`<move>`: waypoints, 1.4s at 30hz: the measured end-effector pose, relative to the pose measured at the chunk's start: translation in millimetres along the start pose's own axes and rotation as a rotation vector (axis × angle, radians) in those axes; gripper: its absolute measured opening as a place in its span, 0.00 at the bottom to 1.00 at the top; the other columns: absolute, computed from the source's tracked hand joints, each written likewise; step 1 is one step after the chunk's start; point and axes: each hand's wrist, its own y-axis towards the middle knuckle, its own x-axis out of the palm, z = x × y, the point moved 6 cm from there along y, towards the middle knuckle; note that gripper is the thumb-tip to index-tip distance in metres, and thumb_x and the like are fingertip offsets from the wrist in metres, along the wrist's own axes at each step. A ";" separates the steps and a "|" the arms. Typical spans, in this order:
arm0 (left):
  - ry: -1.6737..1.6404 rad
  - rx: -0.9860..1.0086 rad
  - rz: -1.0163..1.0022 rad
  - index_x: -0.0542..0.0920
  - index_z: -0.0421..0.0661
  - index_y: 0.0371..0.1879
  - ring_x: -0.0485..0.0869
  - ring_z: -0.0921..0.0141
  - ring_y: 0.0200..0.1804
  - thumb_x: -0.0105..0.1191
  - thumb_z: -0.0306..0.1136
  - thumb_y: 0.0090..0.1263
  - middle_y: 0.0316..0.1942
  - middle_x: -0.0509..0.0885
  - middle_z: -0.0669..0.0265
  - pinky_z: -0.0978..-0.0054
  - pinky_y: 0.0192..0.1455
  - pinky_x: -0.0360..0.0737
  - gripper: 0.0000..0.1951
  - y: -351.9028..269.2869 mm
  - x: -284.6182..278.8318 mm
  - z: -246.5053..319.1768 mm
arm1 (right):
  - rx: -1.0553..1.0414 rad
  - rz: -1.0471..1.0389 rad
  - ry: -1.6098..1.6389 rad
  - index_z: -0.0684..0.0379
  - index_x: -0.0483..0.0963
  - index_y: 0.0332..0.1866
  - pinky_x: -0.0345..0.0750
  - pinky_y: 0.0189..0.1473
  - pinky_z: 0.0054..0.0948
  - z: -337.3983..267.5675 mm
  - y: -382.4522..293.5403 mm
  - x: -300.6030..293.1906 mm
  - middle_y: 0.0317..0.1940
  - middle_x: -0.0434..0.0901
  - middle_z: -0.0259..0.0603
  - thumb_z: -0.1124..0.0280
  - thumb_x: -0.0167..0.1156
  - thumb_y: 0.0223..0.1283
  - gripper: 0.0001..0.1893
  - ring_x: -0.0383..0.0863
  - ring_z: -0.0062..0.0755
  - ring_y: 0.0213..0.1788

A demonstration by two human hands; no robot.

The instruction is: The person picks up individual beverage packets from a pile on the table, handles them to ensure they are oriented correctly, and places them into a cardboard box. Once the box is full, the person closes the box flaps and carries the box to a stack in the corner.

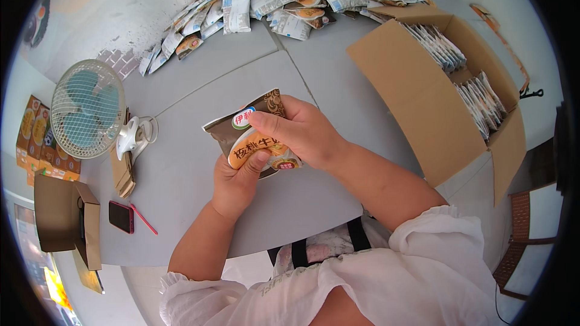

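Both hands hold brown and orange printed drink pouches point(226, 129) above the middle of the grey table; whether it is one pouch or a few stacked together, I cannot tell. My left hand point(241, 181) grips the lower left side, thumb on the front. My right hand point(299, 129) grips the upper right side, its thumb lying across the printed face. The fingers behind are hidden. On the right stands an open cardboard box point(408, 104) with two rows of upright pouches point(480, 104) inside. A large heap of similar pouches point(290, 4) lies at the table's far side.
A clip-on fan point(88, 108) stands at the left, with folded cardboard point(122, 172) beside it. Nearer lie a phone point(121, 217) and a red pen-like stick point(144, 219). An open small carton point(90, 231) sits at the left edge, with orange printed boxes point(43, 140) behind.
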 end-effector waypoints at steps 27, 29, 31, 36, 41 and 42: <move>-0.010 0.019 -0.032 0.76 0.40 0.55 0.78 0.74 0.52 0.52 0.31 0.74 0.50 0.81 0.67 0.75 0.56 0.76 0.14 1.9 8.4 3.4 | -0.054 0.237 -0.083 0.65 0.75 0.32 0.71 0.33 0.21 2.9 -3.1 -13.6 0.26 0.76 0.30 0.56 0.53 0.70 0.20 0.70 0.16 0.30; -0.003 -0.003 -0.032 0.76 0.40 0.55 0.78 0.74 0.52 0.53 0.32 0.74 0.50 0.82 0.67 0.75 0.56 0.76 0.14 1.6 7.8 2.4 | -0.074 0.252 -0.139 0.64 0.74 0.30 0.71 0.33 0.22 4.0 -3.7 -17.1 0.26 0.74 0.30 0.55 0.51 0.71 0.21 0.69 0.17 0.29; -0.003 -0.027 -0.038 0.76 0.40 0.54 0.78 0.74 0.52 0.54 0.32 0.74 0.50 0.81 0.67 0.75 0.56 0.76 0.14 1.9 5.9 0.9 | -0.122 0.263 -0.207 0.64 0.73 0.29 0.70 0.34 0.22 1.7 -4.6 -17.4 0.24 0.73 0.29 0.54 0.50 0.72 0.23 0.68 0.17 0.28; -0.081 -0.189 0.036 0.73 0.37 0.55 0.80 0.71 0.52 0.57 0.32 0.71 0.49 0.82 0.62 0.72 0.54 0.79 0.18 13.1 -8.2 -0.2 | -0.045 0.371 0.117 0.63 0.74 0.35 0.71 0.36 0.23 12.0 -1.4 -18.1 0.30 0.75 0.31 0.54 0.49 0.72 0.21 0.71 0.18 0.32; -0.289 -0.175 0.148 0.73 0.39 0.56 0.81 0.67 0.54 0.50 0.44 0.73 0.52 0.81 0.59 0.66 0.56 0.78 0.22 22.5 -44.1 -1.3 | -0.061 0.382 0.332 0.64 0.74 0.48 0.75 0.49 0.26 10.6 4.7 -28.1 0.44 0.80 0.37 0.57 0.50 0.72 0.18 0.79 0.23 0.45; -0.286 -0.135 0.217 0.73 0.41 0.57 0.81 0.67 0.54 0.45 0.48 0.75 0.54 0.80 0.60 0.66 0.55 0.79 0.23 24.4 -46.6 1.9 | -0.054 0.366 0.309 0.64 0.74 0.49 0.74 0.50 0.26 9.1 5.0 -26.1 0.43 0.80 0.37 0.57 0.52 0.71 0.18 0.78 0.23 0.44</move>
